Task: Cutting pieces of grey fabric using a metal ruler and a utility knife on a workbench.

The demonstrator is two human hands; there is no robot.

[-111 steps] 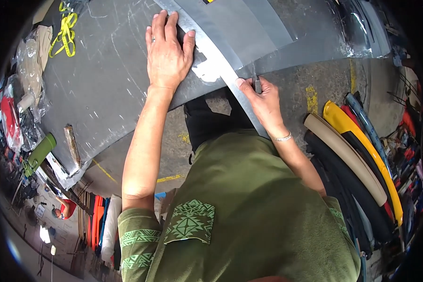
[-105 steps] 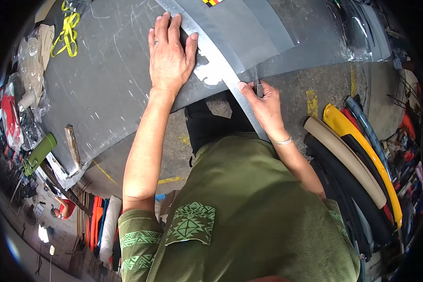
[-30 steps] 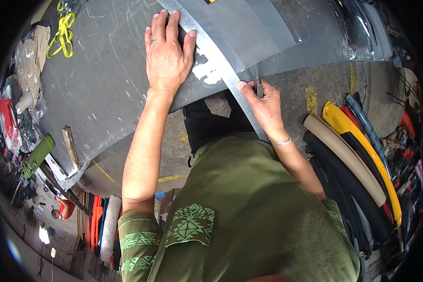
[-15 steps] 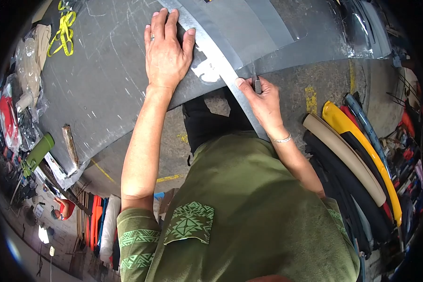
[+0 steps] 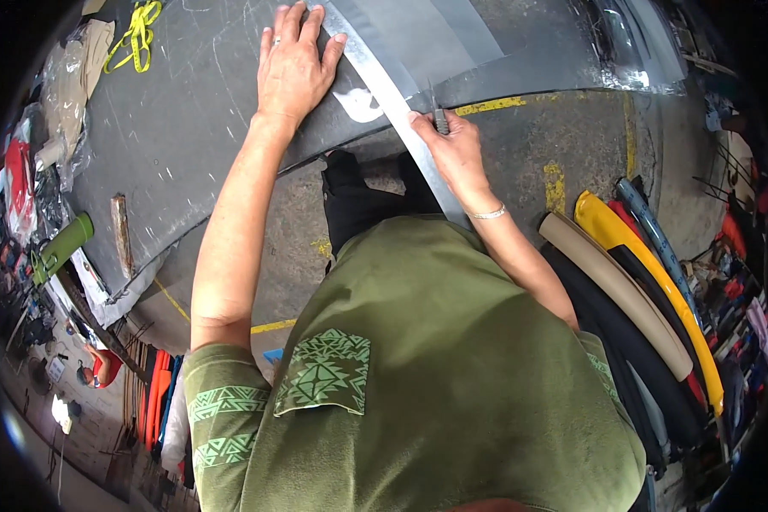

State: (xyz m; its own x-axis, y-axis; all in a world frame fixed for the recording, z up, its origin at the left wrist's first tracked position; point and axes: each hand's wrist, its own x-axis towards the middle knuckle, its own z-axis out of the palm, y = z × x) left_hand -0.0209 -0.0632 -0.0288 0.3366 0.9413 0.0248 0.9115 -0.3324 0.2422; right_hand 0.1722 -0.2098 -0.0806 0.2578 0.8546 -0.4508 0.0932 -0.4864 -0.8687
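Observation:
My left hand [image 5: 294, 72] lies flat on the dark scratched table [image 5: 196, 111], fingers spread. Its index finger and thumb are at the left edge of a long metal straightedge [image 5: 382, 85], which runs diagonally past the table's near edge towards my body. In my right hand [image 5: 456, 154] is a utility knife [image 5: 441, 122] with a grey handle, its thin blade pointing away from me. My right thumb rests at the straightedge's right edge. Just beyond the blade, grey sheet material [image 5: 435, 43] lies along the straightedge. A white patch [image 5: 358, 106] shows on the table between the left hand and the straightedge.
A yellow measuring tape [image 5: 136, 38] lies at the far left of the table. Rolls of material, including a beige roll [image 5: 614, 290] and a yellow roll [image 5: 657, 307], stand at my right. Clear plastic [image 5: 627, 51] lies far right. A person in red [image 5: 102, 369] is at lower left.
The view has shifted, so the hands, straightedge and sheet sit higher and further left in the picture. Both hands keep the same hold and nearly the same place along the straightedge.

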